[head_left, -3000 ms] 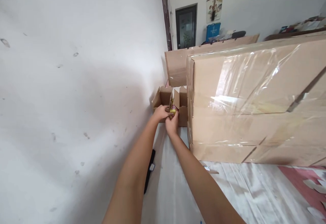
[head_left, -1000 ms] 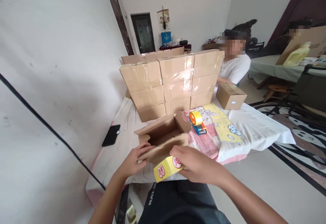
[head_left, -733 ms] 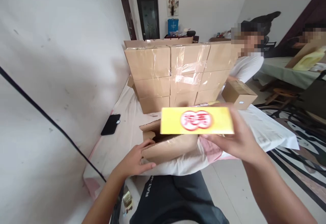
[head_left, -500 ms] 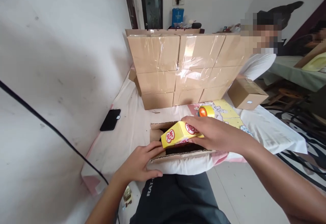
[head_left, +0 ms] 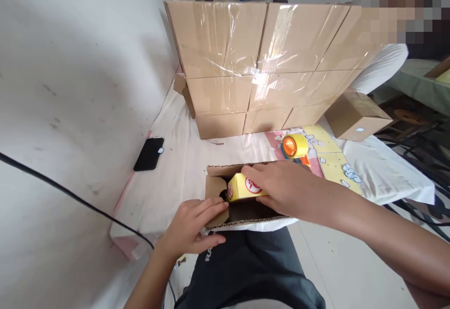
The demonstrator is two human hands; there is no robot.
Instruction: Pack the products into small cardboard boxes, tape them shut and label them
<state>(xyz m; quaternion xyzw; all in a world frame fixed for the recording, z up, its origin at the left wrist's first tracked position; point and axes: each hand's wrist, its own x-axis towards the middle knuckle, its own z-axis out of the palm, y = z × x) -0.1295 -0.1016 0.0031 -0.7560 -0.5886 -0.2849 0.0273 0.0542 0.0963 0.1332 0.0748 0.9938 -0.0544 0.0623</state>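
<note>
An open cardboard box [head_left: 242, 222] sits at the table's near edge, against my lap. My right hand [head_left: 284, 184] grips a small yellow carton [head_left: 239, 188] with red lettering, partly down inside the box. Its right part is hidden under my fingers. My left hand [head_left: 197, 227] rests at the box's left end, fingers stretched over a folded-in flap [head_left: 218, 217] and the thumb apart below. Behind my right hand a tape dispenser with a yellow roll [head_left: 298, 146] lies on the table.
Taped cardboard boxes [head_left: 225, 95] form a stacked wall across the table. Another closed box [head_left: 358, 116] stands at the right, near a person's white sleeve [head_left: 381, 67]. A black phone [head_left: 149, 154] lies at the left by the wall. A black cable [head_left: 70, 192] hangs at the left.
My right hand has lowered the yellow carton into the box. My left hand has shifted slightly onto the left flap. The view has tilted down and closer.
</note>
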